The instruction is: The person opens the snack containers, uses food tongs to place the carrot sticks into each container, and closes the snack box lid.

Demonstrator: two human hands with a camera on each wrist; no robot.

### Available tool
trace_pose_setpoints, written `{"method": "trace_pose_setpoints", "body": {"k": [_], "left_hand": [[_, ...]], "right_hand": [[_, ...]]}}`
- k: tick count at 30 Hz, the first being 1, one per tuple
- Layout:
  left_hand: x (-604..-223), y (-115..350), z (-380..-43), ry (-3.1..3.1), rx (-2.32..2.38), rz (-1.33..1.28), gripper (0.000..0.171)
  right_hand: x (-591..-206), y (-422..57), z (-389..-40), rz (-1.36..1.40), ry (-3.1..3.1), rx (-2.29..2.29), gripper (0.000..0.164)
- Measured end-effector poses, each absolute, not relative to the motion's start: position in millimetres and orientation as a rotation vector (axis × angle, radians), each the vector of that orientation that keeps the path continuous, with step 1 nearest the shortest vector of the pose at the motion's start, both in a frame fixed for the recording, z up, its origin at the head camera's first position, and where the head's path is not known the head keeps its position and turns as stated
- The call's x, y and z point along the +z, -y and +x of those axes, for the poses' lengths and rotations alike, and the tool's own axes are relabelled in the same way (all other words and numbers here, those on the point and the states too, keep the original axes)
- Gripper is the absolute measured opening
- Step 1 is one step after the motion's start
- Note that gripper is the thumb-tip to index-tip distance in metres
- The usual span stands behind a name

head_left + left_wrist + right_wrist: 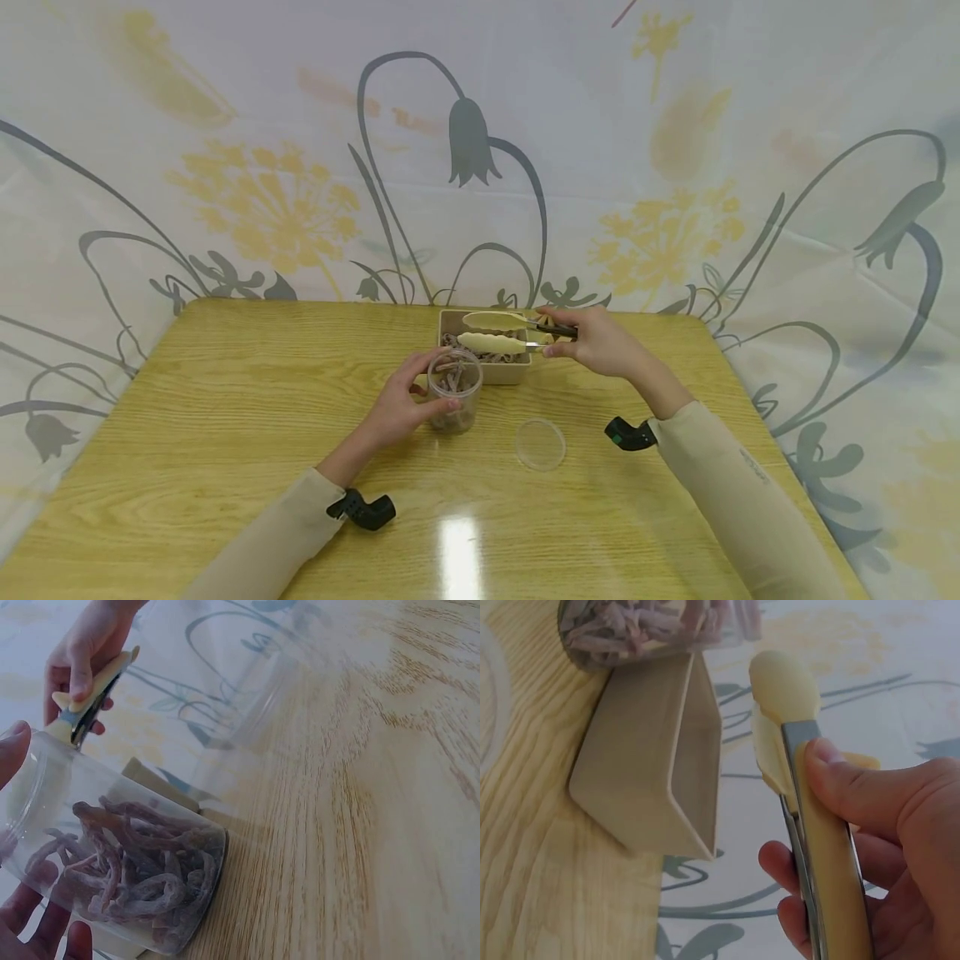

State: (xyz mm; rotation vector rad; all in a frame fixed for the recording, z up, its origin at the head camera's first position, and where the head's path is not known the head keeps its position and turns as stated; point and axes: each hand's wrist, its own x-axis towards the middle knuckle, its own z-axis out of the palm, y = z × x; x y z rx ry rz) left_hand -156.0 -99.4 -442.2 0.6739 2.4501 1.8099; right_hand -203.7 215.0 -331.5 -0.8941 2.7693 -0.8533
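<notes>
A clear plastic jar (454, 417) stands on the table in front of a beige rectangular box (506, 375). My left hand (401, 404) grips the jar around its side. Greyish-brown, twisted dried strips (150, 877) fill the lower part of the jar, and more strips lie in the box. Over the box, my right hand (600, 340) holds kitchen tongs (829, 862) with pale yellow tips and metal arms. The tips are apart in the head view, and I see nothing between them. The right wrist view shows the thumb pressed along one arm of the tongs.
A round clear lid (540, 444) lies flat on the wooden table (262, 400), to the right of the jar. Behind the table's far edge hangs a pale cloth (555, 167) printed with flowers. Each sleeve carries a black wrist camera.
</notes>
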Motion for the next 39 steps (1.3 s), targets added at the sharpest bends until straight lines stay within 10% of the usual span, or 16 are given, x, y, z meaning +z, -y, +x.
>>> {"method": "trace_pose_setpoints", "body": {"k": [20,39], "left_hand": [[-408,96,-137,-2.412,1.812,0.671,0.067],[-406,96,-136,-2.409,1.831,0.692,0.068]], "right_hand": [[-337,-176,-242,-0.775,-2.735,-0.190,0.083],[-355,-155,-248,-0.964,-2.736,-0.164,0.047]]}}
